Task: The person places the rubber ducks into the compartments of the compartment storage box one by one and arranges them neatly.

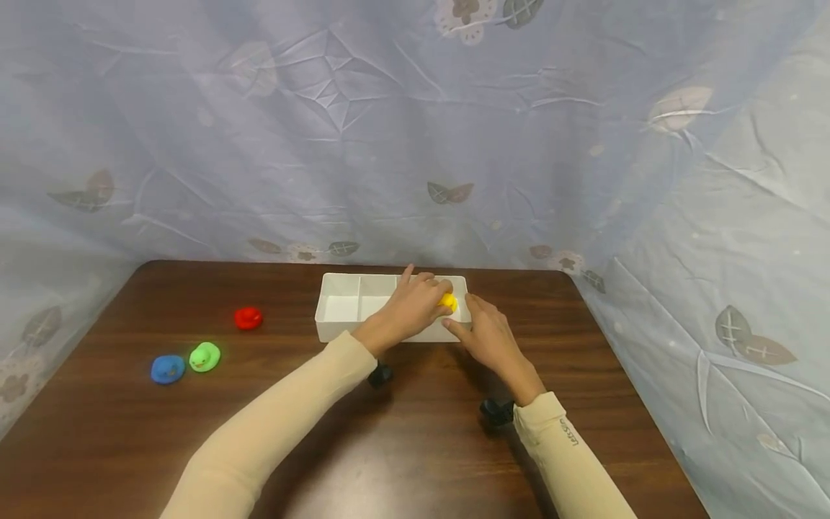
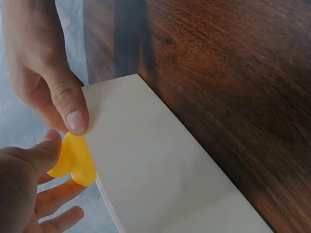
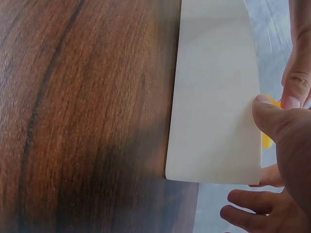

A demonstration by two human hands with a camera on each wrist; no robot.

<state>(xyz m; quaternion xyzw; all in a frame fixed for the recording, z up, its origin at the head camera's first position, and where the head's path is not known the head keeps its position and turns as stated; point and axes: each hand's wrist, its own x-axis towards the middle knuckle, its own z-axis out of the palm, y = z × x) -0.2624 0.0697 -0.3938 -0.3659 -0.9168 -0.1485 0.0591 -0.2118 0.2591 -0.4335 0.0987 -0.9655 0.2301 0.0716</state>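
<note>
A white divided box [image 1: 332, 331] stands near the table's far edge. My left hand [image 1: 410, 308] reaches over its right compartment and pinches a yellow rubber duck [image 1: 449, 302] between thumb and fingers. In the left wrist view the duck [image 2: 81, 162] shows just at the box's front rim. My right hand [image 1: 491, 333] grips the box's right front corner, thumb on the front rim and fingers around the end wall. Seen from the right wrist, the box's front wall [image 3: 216, 102] is plain, and my right thumb partly hides the duck [image 3: 267, 140].
To the left on the brown table [image 1: 415, 447] sit a red rubber duck [image 1: 248, 318], a green one [image 1: 204, 357] and a blue one [image 1: 168, 369]. The green and blue ducks are side by side. A patterned curtain [image 1: 389, 158] hangs behind the table.
</note>
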